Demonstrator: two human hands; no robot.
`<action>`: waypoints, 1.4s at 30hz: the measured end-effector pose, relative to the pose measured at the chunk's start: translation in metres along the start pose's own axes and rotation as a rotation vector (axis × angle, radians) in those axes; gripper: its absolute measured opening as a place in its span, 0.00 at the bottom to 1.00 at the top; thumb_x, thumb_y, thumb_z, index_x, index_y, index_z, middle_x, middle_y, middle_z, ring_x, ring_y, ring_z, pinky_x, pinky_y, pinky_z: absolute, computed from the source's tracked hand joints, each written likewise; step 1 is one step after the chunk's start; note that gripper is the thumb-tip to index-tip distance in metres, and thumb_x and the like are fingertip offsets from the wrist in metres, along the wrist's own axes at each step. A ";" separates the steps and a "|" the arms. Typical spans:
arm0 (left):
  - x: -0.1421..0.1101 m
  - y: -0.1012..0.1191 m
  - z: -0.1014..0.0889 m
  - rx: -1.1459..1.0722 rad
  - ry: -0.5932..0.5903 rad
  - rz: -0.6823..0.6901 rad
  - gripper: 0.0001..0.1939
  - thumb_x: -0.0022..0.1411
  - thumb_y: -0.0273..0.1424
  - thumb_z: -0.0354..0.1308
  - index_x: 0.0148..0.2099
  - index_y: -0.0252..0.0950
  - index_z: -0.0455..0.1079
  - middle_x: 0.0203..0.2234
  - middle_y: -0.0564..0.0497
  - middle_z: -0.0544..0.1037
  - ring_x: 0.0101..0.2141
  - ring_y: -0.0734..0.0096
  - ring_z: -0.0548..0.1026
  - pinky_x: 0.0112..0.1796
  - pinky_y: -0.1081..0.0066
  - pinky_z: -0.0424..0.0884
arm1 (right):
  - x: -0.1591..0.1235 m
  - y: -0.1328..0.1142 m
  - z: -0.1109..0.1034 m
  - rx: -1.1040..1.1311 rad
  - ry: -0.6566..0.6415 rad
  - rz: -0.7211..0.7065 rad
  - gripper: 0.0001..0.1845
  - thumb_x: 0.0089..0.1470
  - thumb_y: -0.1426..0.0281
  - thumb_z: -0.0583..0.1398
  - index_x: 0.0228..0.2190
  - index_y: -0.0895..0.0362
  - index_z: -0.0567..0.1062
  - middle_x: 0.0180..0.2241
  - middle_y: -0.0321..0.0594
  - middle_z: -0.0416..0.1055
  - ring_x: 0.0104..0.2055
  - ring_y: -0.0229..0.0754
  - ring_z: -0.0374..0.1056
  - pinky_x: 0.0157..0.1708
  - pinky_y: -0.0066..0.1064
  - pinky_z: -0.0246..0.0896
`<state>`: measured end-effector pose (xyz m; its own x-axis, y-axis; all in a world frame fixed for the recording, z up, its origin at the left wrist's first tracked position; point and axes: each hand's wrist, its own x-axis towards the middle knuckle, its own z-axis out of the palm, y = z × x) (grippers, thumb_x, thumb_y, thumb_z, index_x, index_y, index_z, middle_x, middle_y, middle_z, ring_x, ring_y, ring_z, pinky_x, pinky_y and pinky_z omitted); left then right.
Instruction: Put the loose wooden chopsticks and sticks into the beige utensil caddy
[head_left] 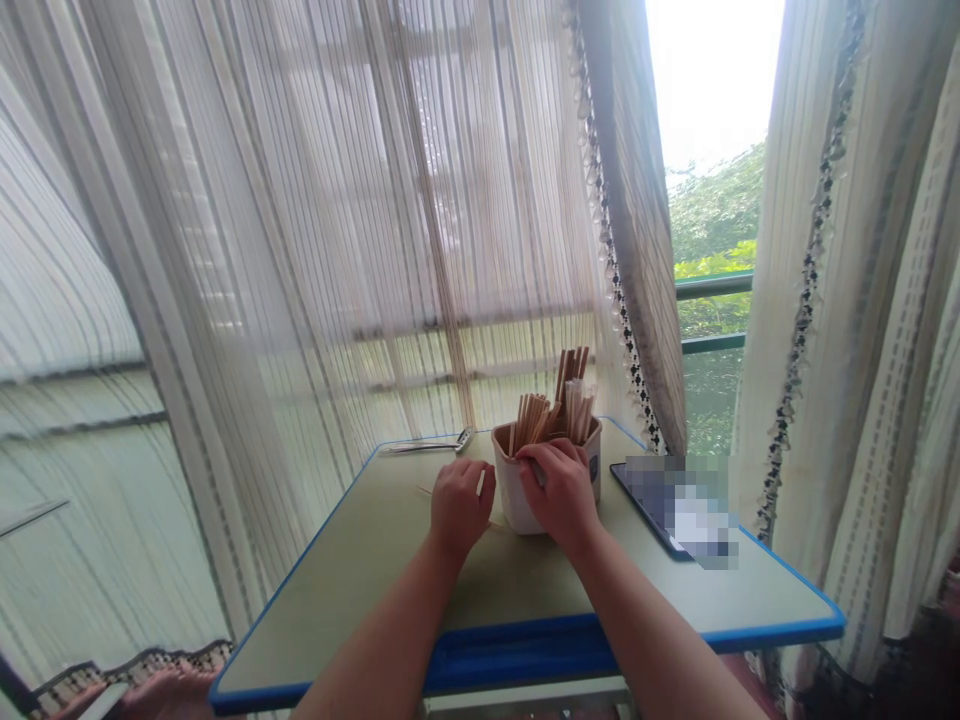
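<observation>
A white, open-topped box point(517, 503) stands on the table, filled with upright wooden sticks point(531, 418). My right hand point(562, 490) is bent over its front rim, fingers curled at the edge and thumb against the front wall; some fingertips are hidden. To the left of the box, my left hand point(459, 505) hovers low with loosely curved fingers and a gap to the thumb. A thin pale stick point(495, 526) shows on both sides of that hand, apparently lying on the table beneath it.
The pale table point(337, 570) has a blue edge. A phone or tablet point(649, 505), partly pixelated, lies right of the box. At the back left is a flat, shiny object point(427, 446). Sheer curtains point(337, 200) hang close behind the table, before a window and railing point(712, 288).
</observation>
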<state>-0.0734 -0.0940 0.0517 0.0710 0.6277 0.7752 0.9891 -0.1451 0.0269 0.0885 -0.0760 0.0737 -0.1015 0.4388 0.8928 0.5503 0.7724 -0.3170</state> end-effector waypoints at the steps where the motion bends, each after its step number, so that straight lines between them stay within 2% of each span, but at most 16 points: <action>1: 0.000 -0.001 0.001 0.036 -0.031 -0.037 0.19 0.68 0.34 0.39 0.34 0.36 0.69 0.28 0.48 0.72 0.33 0.67 0.70 0.39 0.67 0.64 | 0.000 0.000 0.000 -0.002 -0.001 -0.002 0.06 0.52 0.73 0.57 0.30 0.53 0.75 0.31 0.35 0.75 0.38 0.42 0.63 0.44 0.35 0.50; 4: -0.001 -0.006 0.008 0.194 -0.170 -0.213 0.18 0.66 0.34 0.39 0.36 0.34 0.69 0.31 0.45 0.72 0.34 0.63 0.71 0.38 0.63 0.65 | 0.000 0.000 -0.001 -0.009 -0.005 -0.009 0.06 0.52 0.73 0.57 0.30 0.53 0.75 0.31 0.35 0.75 0.38 0.42 0.63 0.44 0.35 0.50; 7: -0.004 -0.013 0.018 0.302 -0.369 -0.370 0.16 0.63 0.36 0.44 0.42 0.32 0.69 0.38 0.40 0.72 0.39 0.54 0.72 0.36 0.60 0.66 | 0.000 0.000 -0.001 -0.014 -0.011 -0.016 0.06 0.52 0.73 0.57 0.30 0.53 0.75 0.31 0.35 0.75 0.38 0.42 0.63 0.44 0.35 0.50; 9: -0.006 -0.017 0.023 0.301 -0.519 -0.412 0.18 0.61 0.38 0.46 0.44 0.31 0.69 0.41 0.37 0.71 0.42 0.51 0.71 0.37 0.59 0.67 | 0.000 0.000 0.000 -0.019 -0.010 -0.021 0.06 0.52 0.72 0.57 0.30 0.53 0.74 0.31 0.35 0.75 0.38 0.42 0.63 0.44 0.35 0.50; 11: -0.008 -0.020 0.026 0.275 -0.612 -0.408 0.19 0.61 0.38 0.47 0.45 0.30 0.69 0.42 0.36 0.71 0.44 0.51 0.71 0.39 0.60 0.67 | 0.000 0.001 0.000 -0.026 -0.005 -0.027 0.06 0.53 0.72 0.56 0.30 0.53 0.74 0.31 0.35 0.75 0.38 0.41 0.64 0.44 0.36 0.50; 16: -0.007 -0.020 0.027 0.256 -0.601 -0.389 0.17 0.61 0.35 0.47 0.45 0.29 0.69 0.41 0.36 0.72 0.41 0.54 0.73 0.40 0.61 0.68 | 0.000 0.000 0.001 -0.044 -0.007 -0.029 0.07 0.53 0.72 0.56 0.30 0.53 0.74 0.31 0.36 0.75 0.38 0.41 0.64 0.45 0.35 0.50; 21: -0.004 -0.020 0.026 0.207 -0.571 -0.378 0.14 0.56 0.23 0.50 0.45 0.31 0.67 0.42 0.38 0.71 0.39 0.62 0.74 0.39 0.69 0.68 | 0.000 -0.001 0.000 -0.033 -0.018 -0.010 0.07 0.52 0.73 0.56 0.30 0.53 0.74 0.30 0.35 0.75 0.38 0.41 0.63 0.44 0.35 0.50; 25: -0.003 -0.019 0.021 0.164 -0.541 -0.432 0.15 0.55 0.19 0.48 0.44 0.31 0.67 0.42 0.40 0.70 0.38 0.65 0.74 0.39 0.70 0.67 | 0.001 -0.002 -0.001 -0.027 -0.026 0.000 0.07 0.53 0.73 0.56 0.29 0.53 0.74 0.30 0.35 0.75 0.38 0.41 0.64 0.44 0.35 0.50; 28: -0.002 -0.017 0.018 0.123 -0.449 -0.449 0.17 0.54 0.19 0.49 0.47 0.31 0.65 0.43 0.40 0.68 0.37 0.64 0.74 0.38 0.69 0.68 | 0.001 -0.003 -0.002 -0.037 -0.025 -0.006 0.07 0.52 0.73 0.56 0.29 0.53 0.74 0.30 0.36 0.75 0.38 0.41 0.64 0.44 0.34 0.50; 30: -0.002 -0.017 0.018 0.097 -0.338 -0.439 0.19 0.53 0.20 0.50 0.49 0.31 0.63 0.44 0.39 0.67 0.38 0.63 0.74 0.39 0.68 0.69 | 0.001 -0.003 -0.002 -0.042 -0.018 -0.013 0.07 0.52 0.73 0.56 0.30 0.53 0.74 0.30 0.36 0.75 0.38 0.41 0.64 0.44 0.34 0.50; 33: -0.002 -0.019 0.020 0.050 -0.099 -0.372 0.22 0.54 0.19 0.49 0.52 0.30 0.60 0.44 0.40 0.66 0.44 0.60 0.71 0.44 0.64 0.68 | 0.001 -0.002 -0.001 -0.036 -0.015 -0.016 0.06 0.52 0.73 0.56 0.30 0.53 0.74 0.31 0.36 0.75 0.38 0.41 0.64 0.44 0.35 0.50; 37: 0.000 -0.019 0.020 -0.052 0.314 -0.291 0.25 0.59 0.18 0.42 0.59 0.30 0.53 0.48 0.37 0.63 0.52 0.56 0.64 0.50 0.57 0.65 | 0.000 -0.002 0.003 -0.027 -0.012 -0.006 0.06 0.52 0.72 0.56 0.30 0.53 0.74 0.31 0.36 0.75 0.38 0.42 0.64 0.44 0.35 0.50; 39: 0.001 -0.018 0.019 -0.114 0.469 -0.229 0.25 0.62 0.20 0.41 0.61 0.31 0.51 0.48 0.35 0.61 0.51 0.57 0.65 0.49 0.56 0.66 | 0.000 -0.002 0.004 -0.026 -0.012 -0.010 0.06 0.53 0.72 0.56 0.30 0.53 0.74 0.31 0.36 0.74 0.38 0.42 0.64 0.44 0.35 0.51; 42: 0.001 -0.014 0.018 -0.178 0.550 -0.053 0.24 0.65 0.22 0.42 0.63 0.33 0.48 0.47 0.37 0.62 0.43 0.66 0.69 0.44 0.61 0.70 | -0.001 -0.003 0.002 -0.035 0.049 -0.010 0.06 0.53 0.72 0.56 0.31 0.53 0.74 0.34 0.37 0.74 0.41 0.43 0.63 0.46 0.37 0.52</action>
<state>-0.0848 -0.0774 0.0405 -0.1022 0.1551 0.9826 0.9492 -0.2804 0.1430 0.0853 -0.0784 0.0734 -0.0666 0.4071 0.9109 0.5780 0.7599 -0.2973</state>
